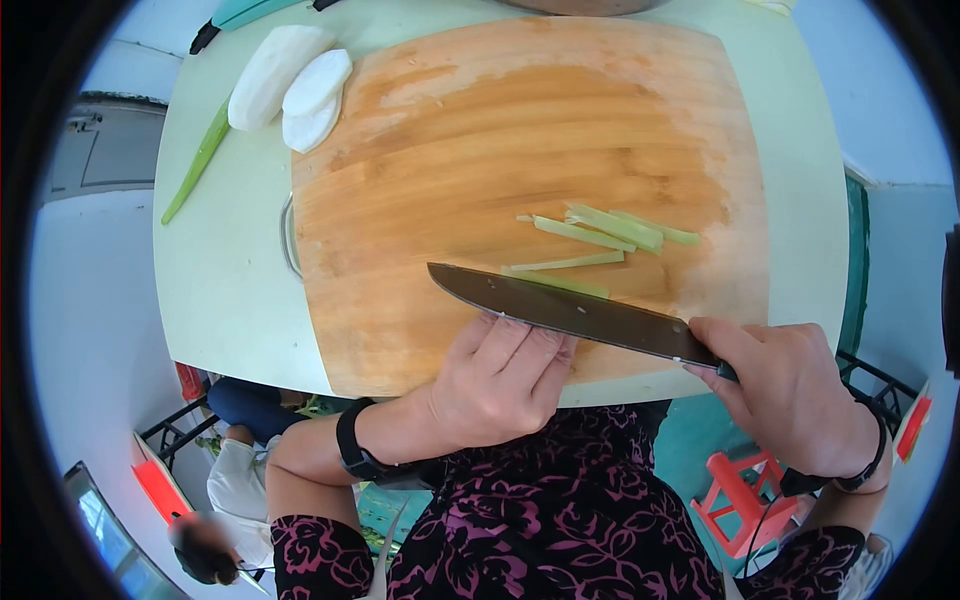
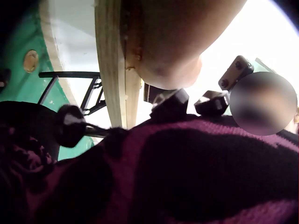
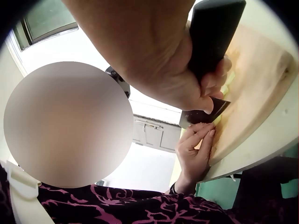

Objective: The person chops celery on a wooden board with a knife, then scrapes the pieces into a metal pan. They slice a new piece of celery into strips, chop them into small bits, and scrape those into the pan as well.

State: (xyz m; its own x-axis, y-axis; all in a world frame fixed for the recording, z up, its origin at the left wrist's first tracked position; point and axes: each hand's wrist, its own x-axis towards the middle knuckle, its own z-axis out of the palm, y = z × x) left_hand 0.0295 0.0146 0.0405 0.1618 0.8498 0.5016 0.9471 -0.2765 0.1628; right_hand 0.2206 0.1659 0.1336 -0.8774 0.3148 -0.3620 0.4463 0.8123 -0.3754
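The right hand point(image 1: 790, 385) gripped the knife point(image 1: 570, 308) by its dark handle, blade laid low across the cutting board point(image 1: 480, 140), edge toward the green stalk strips point(image 1: 600, 235) lying mid-board, just beyond it. The left hand point(image 1: 500, 380) rested with fingers nearly straight under the blade's flat, seemingly steadying it. Peeled white radish pieces point(image 1: 290, 85) sat aside at the board's far corner on the tabletop point(image 1: 220, 280). No writing was readable.

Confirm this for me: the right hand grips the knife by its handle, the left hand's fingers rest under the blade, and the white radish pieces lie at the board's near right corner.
Not quite. The head view shows the white radish pieces at the board's far left corner. The rest holds: the right hand grips the knife handle, the left hand under the blade.
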